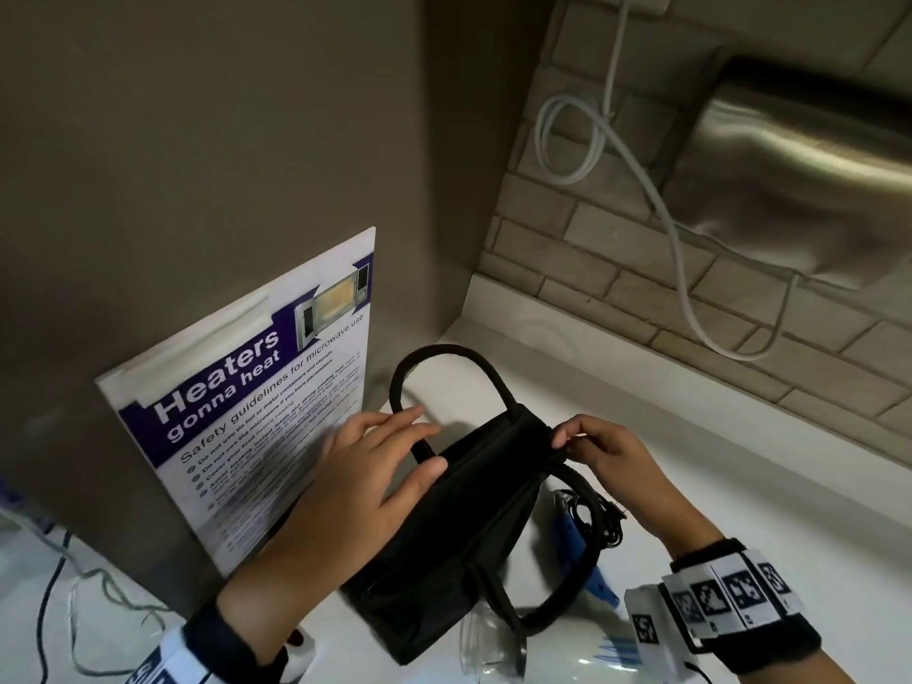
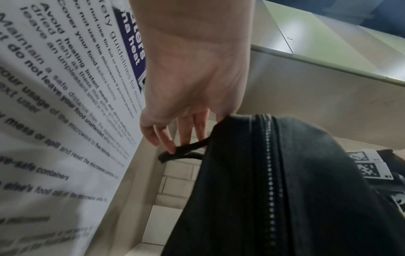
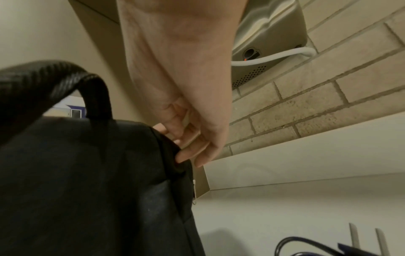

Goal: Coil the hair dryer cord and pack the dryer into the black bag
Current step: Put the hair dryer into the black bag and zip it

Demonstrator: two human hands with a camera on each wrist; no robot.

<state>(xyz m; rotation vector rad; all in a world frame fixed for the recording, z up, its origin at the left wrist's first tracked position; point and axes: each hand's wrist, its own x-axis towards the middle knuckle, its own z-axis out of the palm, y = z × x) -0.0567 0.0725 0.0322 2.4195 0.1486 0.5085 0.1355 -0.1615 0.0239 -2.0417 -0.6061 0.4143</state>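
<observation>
The black bag point(image 1: 469, 510) stands on the white counter point(image 1: 715, 476), and its zip point(image 2: 269, 173) runs closed along the top. My left hand point(image 1: 380, 456) rests on the bag's left side with straight fingers. The thumb lies on the top edge and one fingertip touches a handle strap point(image 2: 188, 145). My right hand point(image 1: 587, 441) pinches the far end of the bag's top edge point(image 3: 175, 152). The blue and white hair dryer point(image 1: 599, 585) lies on the counter just right of the bag, partly under the near handle. Its black cord point(image 1: 599, 515) is bunched beside my right wrist.
A microwave safety poster point(image 1: 256, 412) leans on the wall just left of the bag. A steel hand dryer point(image 1: 799, 155) hangs on the brick wall at the back right, with a white cable point(image 1: 676, 239) looping below it. Loose cables point(image 1: 59, 585) lie at the lower left.
</observation>
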